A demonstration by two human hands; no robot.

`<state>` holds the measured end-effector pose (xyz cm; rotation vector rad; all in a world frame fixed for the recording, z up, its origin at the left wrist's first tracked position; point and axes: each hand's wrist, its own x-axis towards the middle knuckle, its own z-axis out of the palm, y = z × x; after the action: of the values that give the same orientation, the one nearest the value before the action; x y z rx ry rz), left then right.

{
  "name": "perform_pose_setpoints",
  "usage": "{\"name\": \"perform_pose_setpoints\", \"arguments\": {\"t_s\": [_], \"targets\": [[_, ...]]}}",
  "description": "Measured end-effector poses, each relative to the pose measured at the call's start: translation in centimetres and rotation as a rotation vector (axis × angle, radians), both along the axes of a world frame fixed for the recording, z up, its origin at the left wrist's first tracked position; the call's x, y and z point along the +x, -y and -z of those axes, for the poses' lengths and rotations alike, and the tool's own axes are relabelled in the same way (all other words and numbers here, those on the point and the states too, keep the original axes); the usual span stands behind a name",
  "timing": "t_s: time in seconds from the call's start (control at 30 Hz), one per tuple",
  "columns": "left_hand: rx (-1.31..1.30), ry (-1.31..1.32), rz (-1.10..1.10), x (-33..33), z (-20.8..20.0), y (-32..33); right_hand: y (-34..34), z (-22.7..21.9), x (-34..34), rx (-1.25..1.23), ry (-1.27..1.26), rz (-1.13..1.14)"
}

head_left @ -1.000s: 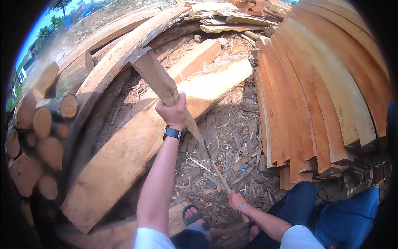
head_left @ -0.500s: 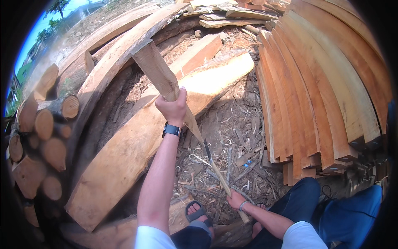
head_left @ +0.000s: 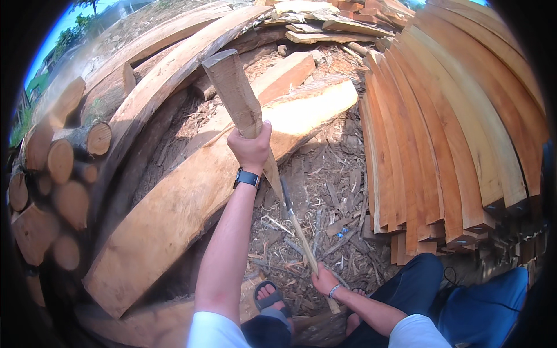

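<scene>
My left hand (head_left: 252,149), with a dark watch on the wrist, is wrapped round a roughly shaped piece of wood (head_left: 235,90). This piece is thick and squared at its upper end and narrows to a thin lower end below my hand. My right hand (head_left: 326,281) grips the long pale wooden handle of a knife (head_left: 301,235). Its narrow dark blade lies against or just beside the thin lower end of the wood; I cannot tell whether they touch. Under the wood is a broad slab (head_left: 165,220) with a sunlit far end.
Stacked planks (head_left: 429,133) line the right side. Cut logs (head_left: 72,203) are piled at the left, beside a long curved slab (head_left: 156,81). Wood chips (head_left: 325,191) cover the ground between. My sandalled foot (head_left: 271,298) is at the bottom, with blue fabric (head_left: 484,310) at lower right.
The knife blade has turned more upright and moved closer along the wood's thin end. My right hand has shifted slightly left. The wood appears a little farther right, still in my left hand.
</scene>
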<state>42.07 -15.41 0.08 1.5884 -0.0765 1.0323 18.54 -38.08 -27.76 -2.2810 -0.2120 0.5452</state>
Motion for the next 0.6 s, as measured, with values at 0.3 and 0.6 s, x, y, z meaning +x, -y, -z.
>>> {"name": "perform_pose_setpoints", "arguments": {"t_s": [0.3, 0.6], "targets": [[0.014, -0.052, -0.032, -0.4, 0.2, 0.2, 1.4, -0.3, 1.0, -0.143, -0.043, 0.01], [-0.018, -0.038, -0.127, -0.2, 0.3, -1.2, 1.8, 0.1, 1.2, -0.181, -0.074, 0.015]]}}
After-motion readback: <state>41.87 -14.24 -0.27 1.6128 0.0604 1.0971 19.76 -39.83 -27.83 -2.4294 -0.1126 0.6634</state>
